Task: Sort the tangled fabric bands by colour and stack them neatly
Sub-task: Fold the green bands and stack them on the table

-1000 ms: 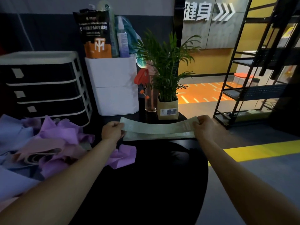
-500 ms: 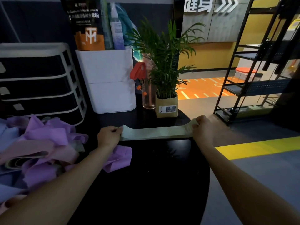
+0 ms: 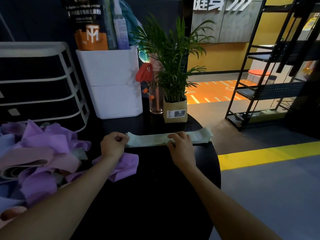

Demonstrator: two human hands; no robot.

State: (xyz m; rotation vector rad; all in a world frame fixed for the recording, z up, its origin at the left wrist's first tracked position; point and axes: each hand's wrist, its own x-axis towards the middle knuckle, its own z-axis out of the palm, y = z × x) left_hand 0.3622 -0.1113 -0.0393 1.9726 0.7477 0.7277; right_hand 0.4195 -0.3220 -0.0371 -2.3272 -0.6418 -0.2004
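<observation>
Right hand [image 3: 180,143] released green band [image 3: 152,140] end, slid inward, pressing flat.

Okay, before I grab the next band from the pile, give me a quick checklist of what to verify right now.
1. Green band lies flat on the table: ok.
2. Band's right end stays on the table: not ok, it overhangs the edge.
3. Left hand has let go: not ok, it pinches the band's left end.
4. Right hand free: ok, fingers press flat.
5. Tangled pile within reach: ok.
6. Green bands left in the pile: cannot tell.
</observation>
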